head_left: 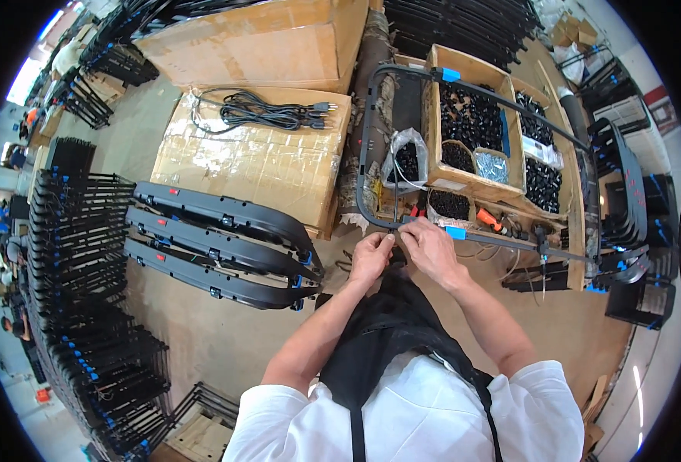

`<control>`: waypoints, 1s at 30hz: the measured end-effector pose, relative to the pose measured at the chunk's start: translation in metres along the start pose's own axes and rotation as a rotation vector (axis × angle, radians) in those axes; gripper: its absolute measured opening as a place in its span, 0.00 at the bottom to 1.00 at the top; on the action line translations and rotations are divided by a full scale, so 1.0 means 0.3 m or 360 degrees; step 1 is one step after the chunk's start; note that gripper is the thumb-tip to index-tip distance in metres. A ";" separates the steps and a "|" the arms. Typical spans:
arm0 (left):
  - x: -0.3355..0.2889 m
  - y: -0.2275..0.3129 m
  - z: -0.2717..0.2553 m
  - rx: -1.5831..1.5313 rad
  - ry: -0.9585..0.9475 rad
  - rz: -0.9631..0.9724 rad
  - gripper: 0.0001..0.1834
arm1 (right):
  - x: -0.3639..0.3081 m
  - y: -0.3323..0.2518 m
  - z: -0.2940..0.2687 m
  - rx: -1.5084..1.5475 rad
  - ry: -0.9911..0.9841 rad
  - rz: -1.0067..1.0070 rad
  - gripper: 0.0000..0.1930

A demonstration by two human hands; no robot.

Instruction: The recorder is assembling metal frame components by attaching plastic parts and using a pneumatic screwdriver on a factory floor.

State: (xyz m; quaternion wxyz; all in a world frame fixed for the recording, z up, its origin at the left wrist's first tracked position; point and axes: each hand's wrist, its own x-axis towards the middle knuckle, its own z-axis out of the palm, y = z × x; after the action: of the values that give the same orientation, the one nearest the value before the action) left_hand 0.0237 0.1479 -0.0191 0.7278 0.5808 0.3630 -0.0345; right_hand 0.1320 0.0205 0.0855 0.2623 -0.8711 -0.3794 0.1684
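My left hand and my right hand come together in front of my apron, fingers pinched. Whatever lies between the fingertips is too small or hidden to make out. Right at the knuckles of the right hand runs the near bar of a black tubular frame, which has blue sleeves on its tubes. This frame rests across a wooden parts tray. Inside the tray are compartments of small black plastic parts, silver screws and black screws. A clear bag of dark parts sits inside the frame's outline.
Left of me stand several curved black panels. Beyond them, coiled black power cords lie on a cardboard box. An orange-handled tool lies by the tray's near edge. Stacked black frames line the far left.
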 end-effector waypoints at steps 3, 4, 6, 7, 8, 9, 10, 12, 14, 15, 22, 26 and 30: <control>-0.015 -0.056 0.016 0.0133 0.0171 0.0458 0.17 | 0.093 -0.013 -0.003 -0.0084 -0.0216 -0.0563 0.14; -0.015 -0.086 0.014 0.0102 0.0193 0.0464 0.17 | 0.136 -0.034 -0.010 -0.0227 -0.0420 -0.0846 0.13; -0.017 -0.132 0.009 0.0246 0.0207 0.0595 0.18 | 0.176 -0.067 0.024 -0.0611 -0.0635 -0.0936 0.12; -0.031 -0.136 0.005 0.0221 0.0218 0.0596 0.18 | 0.189 -0.066 0.048 -0.0973 -0.0835 -0.0992 0.10; -0.046 -0.141 0.001 0.0183 0.0170 0.0636 0.18 | 0.196 -0.060 0.064 -0.1142 -0.0829 -0.1128 0.09; -0.059 -0.145 0.002 0.0147 0.0122 0.0674 0.19 | 0.203 -0.046 0.069 -0.1156 -0.0844 -0.1137 0.09; -0.059 -0.180 -0.002 0.0125 0.0157 0.0676 0.19 | 0.218 -0.071 0.065 -0.1222 -0.0911 -0.1211 0.10; -0.028 -0.256 -0.003 0.0049 0.0160 0.0687 0.19 | 0.242 -0.096 0.060 -0.1304 -0.0981 -0.1302 0.10; -0.041 -0.230 -0.009 -0.0049 0.0082 0.0504 0.19 | 0.251 -0.068 0.049 -0.1120 -0.0963 -0.1462 0.10; -0.047 -0.219 -0.013 -0.0133 -0.0015 0.0317 0.19 | 0.243 -0.051 0.045 -0.1125 -0.0981 -0.1476 0.10; -0.085 -0.101 -0.069 0.0288 0.0033 0.0444 0.16 | 0.198 -0.029 0.002 -0.0980 -0.0807 -0.1220 0.07; -0.078 -0.098 -0.082 0.0217 -0.0060 0.0327 0.15 | 0.206 -0.021 -0.020 -0.0650 -0.0805 -0.1044 0.08; -0.058 -0.116 -0.084 0.0062 -0.0102 0.0267 0.12 | 0.223 0.001 -0.009 -0.0286 -0.0669 -0.1343 0.11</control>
State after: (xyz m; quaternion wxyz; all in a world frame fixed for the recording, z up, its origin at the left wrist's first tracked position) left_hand -0.0179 0.1521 -0.0392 0.7280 0.6218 0.2889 0.0010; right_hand 0.1774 0.0696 0.0813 0.1492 -0.6072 -0.7578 0.1864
